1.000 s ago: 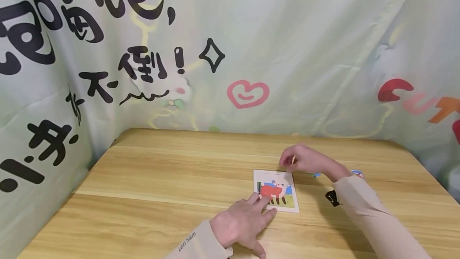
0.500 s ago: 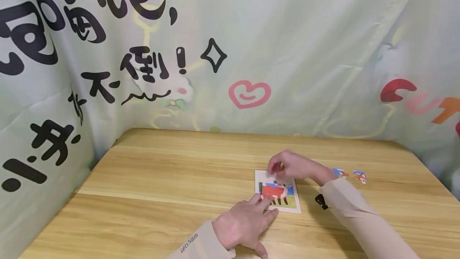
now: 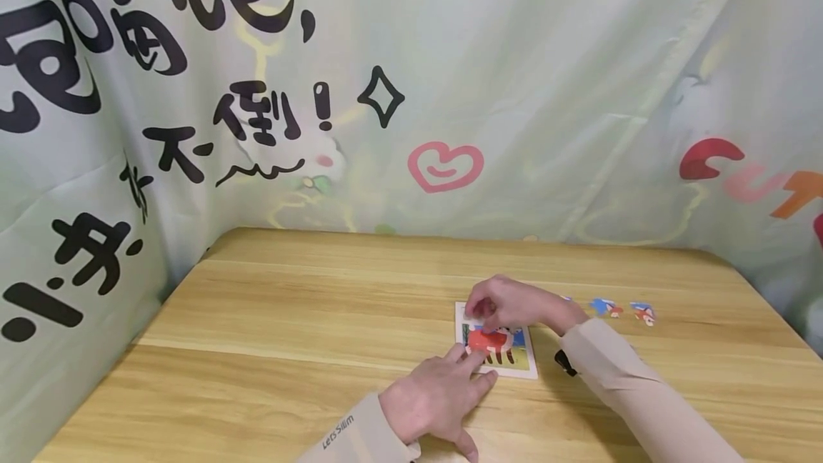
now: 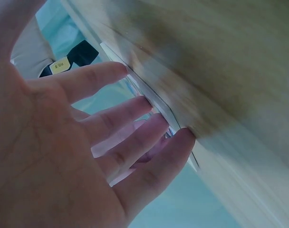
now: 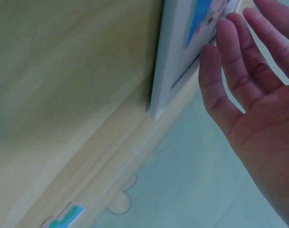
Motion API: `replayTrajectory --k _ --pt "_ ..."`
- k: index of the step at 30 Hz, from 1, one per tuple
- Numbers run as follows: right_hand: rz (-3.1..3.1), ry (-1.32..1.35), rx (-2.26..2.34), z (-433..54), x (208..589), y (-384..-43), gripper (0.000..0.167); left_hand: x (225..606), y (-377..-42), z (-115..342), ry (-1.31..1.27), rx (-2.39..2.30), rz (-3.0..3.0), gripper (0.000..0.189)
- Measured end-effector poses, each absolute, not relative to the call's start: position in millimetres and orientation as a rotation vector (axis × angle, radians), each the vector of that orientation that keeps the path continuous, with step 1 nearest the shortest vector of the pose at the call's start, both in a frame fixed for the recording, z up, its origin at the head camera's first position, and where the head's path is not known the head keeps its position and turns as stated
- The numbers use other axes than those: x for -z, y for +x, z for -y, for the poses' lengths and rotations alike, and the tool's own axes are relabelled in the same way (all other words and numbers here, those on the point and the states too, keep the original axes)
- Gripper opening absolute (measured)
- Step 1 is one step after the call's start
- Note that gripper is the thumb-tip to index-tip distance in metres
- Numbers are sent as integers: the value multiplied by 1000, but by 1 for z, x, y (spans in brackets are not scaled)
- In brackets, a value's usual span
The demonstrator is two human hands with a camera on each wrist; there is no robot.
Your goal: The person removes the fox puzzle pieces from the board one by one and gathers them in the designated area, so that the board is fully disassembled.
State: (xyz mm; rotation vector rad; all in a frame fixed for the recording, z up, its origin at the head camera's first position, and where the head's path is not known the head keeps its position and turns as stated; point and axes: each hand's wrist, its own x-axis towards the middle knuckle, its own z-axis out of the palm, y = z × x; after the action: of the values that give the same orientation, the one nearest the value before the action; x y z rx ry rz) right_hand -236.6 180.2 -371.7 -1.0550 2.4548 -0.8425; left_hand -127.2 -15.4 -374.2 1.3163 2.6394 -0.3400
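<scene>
A square jigsaw puzzle board [image 3: 530, 371] with a pale frame lies flat at the right of centre. It shows a red animal with dark legs on blue and green. My left hand [image 3: 437, 395] rests on its lower left part, fingers spread and nearly straight; in the left wrist view the fingertips [image 4: 185, 135] touch the board's edge. Over the upper left of the board is my right hand [image 3: 508, 302], thumb and fingers pinched on a small puzzle piece that they mostly hide. The right wrist view shows those fingers [image 5: 235, 61] beside the board, with the thumb out of sight.
Loose puzzle pieces [image 3: 604, 306] lie behind and right of the right wrist, another piece [image 3: 643, 313] farther right. The wooden table [image 3: 270, 334] stretches left and back to a printed curtain [image 3: 546, 91]. A black wrist device [image 3: 566, 363] is on the right wrist.
My right hand has moved left and slightly down, from beside the board's top right corner to its upper left. The loose pieces came into view behind it. The left hand stays in place.
</scene>
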Motion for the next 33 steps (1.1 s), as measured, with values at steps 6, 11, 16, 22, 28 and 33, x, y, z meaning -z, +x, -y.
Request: replayTrajectory --k 6,11,16,22,28,33 --pt "-2463 -1014 810 -174 373 -233 30 374 -128 15 1314 327 -2628 103" --pt "-2511 -964 767 -171 373 -228 31 373 -128 14 1310 336 -2618 103" --pt "-2542 -1044 721 -169 373 -226 27 372 -129 14 1303 343 -2615 102" --pt "-2521 -1049 712 -167 373 -226 27 372 -128 14 1308 341 -2621 103" --pt "-2488 -1014 704 -163 371 -223 29 373 -128 14 1309 355 -2632 103" --pt "-2475 -983 715 -161 370 -220 32 373 -128 14 1308 349 -2638 103"
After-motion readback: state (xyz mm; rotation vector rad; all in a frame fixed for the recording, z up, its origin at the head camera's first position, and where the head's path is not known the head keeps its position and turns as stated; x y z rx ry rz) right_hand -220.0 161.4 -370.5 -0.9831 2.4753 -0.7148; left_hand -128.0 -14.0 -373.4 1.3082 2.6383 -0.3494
